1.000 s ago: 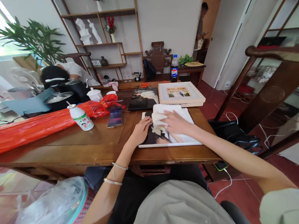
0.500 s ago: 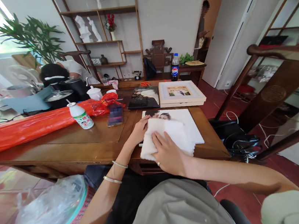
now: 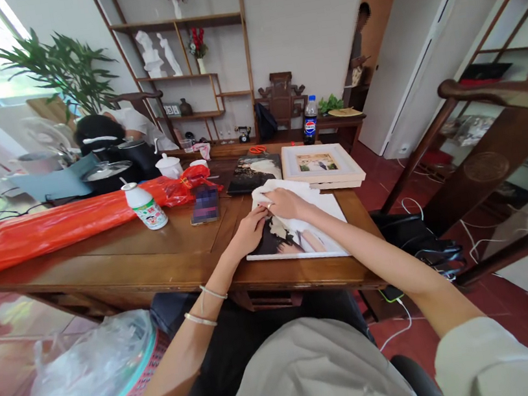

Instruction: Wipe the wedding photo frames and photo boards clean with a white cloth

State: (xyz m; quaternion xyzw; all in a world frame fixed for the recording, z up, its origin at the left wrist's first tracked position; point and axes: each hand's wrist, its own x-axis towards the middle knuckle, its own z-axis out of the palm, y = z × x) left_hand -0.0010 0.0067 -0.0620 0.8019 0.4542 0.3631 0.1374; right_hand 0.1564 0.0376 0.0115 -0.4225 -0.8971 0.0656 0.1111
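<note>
A white-edged photo panel [image 3: 333, 216] lies flat near the table's front edge, its picture showing people in dark and white clothes. My right hand [image 3: 287, 204] presses a folded white cloth [image 3: 263, 189] onto the panel's far part, with the fingers bunched on it. At the panel's left edge, my left hand [image 3: 250, 231] grips the side, fingers over the rim and their tips close to the right hand. The cloth covers the upper part of the picture.
Behind the panel lie a dark photo board [image 3: 253, 173] and a pale framed picture [image 3: 323, 165]. Left on the wooden table [image 3: 173, 253] are a phone [image 3: 205, 206], a white bottle [image 3: 145, 205] and a long red-wrapped bundle [image 3: 52, 228]. A cola bottle [image 3: 310, 120] stands farther back.
My right hand has moved the cloth away from me, from the panel's near part to its far part, uncovering the lower picture. My left hand stays at the left edge.
</note>
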